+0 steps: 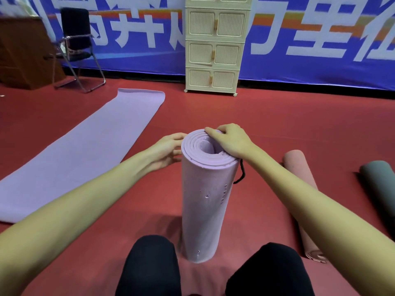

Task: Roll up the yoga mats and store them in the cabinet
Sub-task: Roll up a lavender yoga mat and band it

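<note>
A: Rolled purple mat (205,201) stands on end on the red floor (267,124), just ahead of the person's knees (149,263). Why upright?

B: Likely squaring the coil. Right hand (229,142) lies over the top rim w/ fingers curled onto the edge; left hand (168,149) touches the upper side, fingers relaxed, not clearly wrapped round it. My read: tamping the layers flush, steadying the tube.

A: Axis?

B: Long axis near vertical; spiral end faces up toward the camera. A black cord (241,171) hangs by the top, prob. the tie strap.

A: Others?

B: Second purple mat (85,150) lies flat, unrolled, to the left, pointing toward the cream cabinet (213,50) at the banner wall. Pink roll (303,189) & grey roll (380,184) lie on their sides at right. Cabinet doors all closed, so nothing seems stored yet.
</note>
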Available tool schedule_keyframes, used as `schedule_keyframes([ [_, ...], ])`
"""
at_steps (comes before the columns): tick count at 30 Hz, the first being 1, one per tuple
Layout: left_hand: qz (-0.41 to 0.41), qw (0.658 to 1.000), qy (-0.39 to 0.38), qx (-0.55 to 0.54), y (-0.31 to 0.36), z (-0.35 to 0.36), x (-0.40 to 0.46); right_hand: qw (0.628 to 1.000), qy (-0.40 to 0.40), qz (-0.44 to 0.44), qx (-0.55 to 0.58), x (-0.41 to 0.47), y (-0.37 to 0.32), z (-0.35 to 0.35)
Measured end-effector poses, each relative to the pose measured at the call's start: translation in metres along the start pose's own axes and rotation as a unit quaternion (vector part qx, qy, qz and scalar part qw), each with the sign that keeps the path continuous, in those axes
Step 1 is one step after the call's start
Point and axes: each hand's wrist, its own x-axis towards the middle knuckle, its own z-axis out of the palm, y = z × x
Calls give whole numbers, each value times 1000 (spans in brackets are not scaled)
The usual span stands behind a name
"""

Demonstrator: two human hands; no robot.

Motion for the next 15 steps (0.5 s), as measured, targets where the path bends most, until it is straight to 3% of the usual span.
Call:
schedule_keyframes([
  [2,22,998,-1,52,2,6,-3,999,-24,-12,26,-4,5,-5],
  [7,125,966,102,203,13,24,-3,998,-42,-7,51,-9,20,-17],
  [15,123,958,140,218,13,26,-11,997,-53,10,51,-3,13,-16],
])
